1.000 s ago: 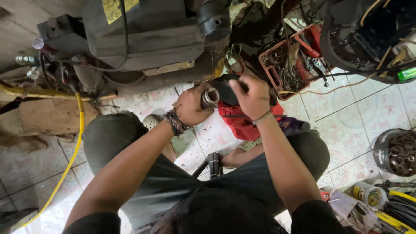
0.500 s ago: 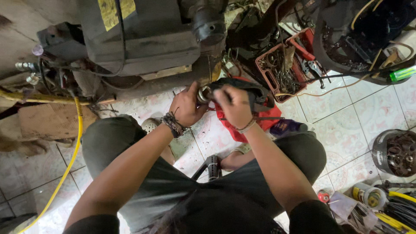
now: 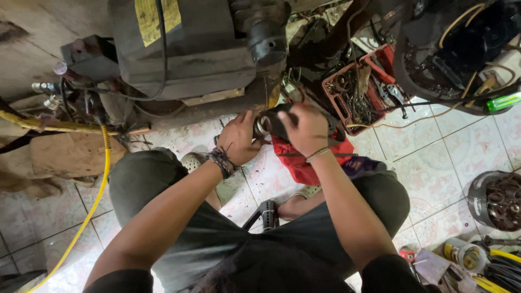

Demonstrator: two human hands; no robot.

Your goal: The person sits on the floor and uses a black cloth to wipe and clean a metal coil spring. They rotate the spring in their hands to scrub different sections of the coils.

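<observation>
Fingers of both the left hand [image 3: 240, 140] and right hand [image 3: 308, 130] are closed on a dark cylindrical part [image 3: 273, 122], held above the tiled floor [image 3: 423, 179]. It seems mid-handling, not set down; beyond lie a red cloth [image 3: 304, 160] and a red tool crate [image 3: 362, 87].

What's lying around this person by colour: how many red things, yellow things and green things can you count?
Red: 2, the red plastic crate of tools and the red cloth under the hands.
Yellow: 2, the long yellow hose and the yellow sticker on the grey machine.
Green: 1, the green tube-shaped object at the right edge.
Total: 5
</observation>
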